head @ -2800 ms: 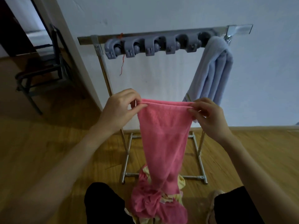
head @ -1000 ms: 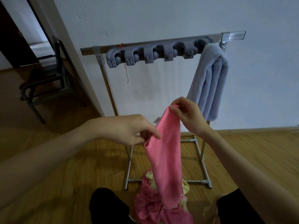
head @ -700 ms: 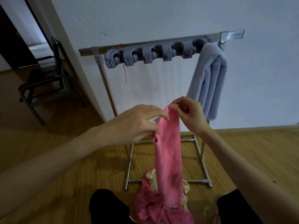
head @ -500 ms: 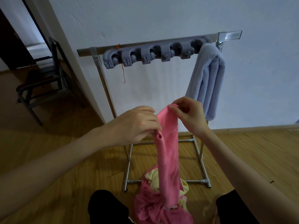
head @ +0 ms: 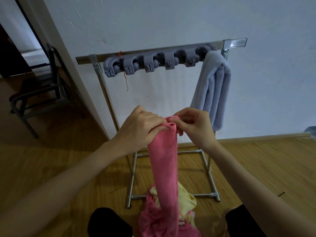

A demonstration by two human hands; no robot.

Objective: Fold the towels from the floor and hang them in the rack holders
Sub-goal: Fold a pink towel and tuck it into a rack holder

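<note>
- Presently, one blue towel (head: 211, 93) hangs folded from the rightmost rack holder (head: 201, 52); other holders (head: 150, 65) vacant.
- Left hand (head: 140, 129) and right hand (head: 193, 127) pinch the pink towel (head: 164, 161) top, folded narrow, hanging before the rack.
- Outstanding: hanging it; yellow towel (head: 185, 197) on floor.

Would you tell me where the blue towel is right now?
In the head view, the blue towel hangs folded from the rightmost holder of the rack, against the white wall, just up and right of the right hand.
</note>
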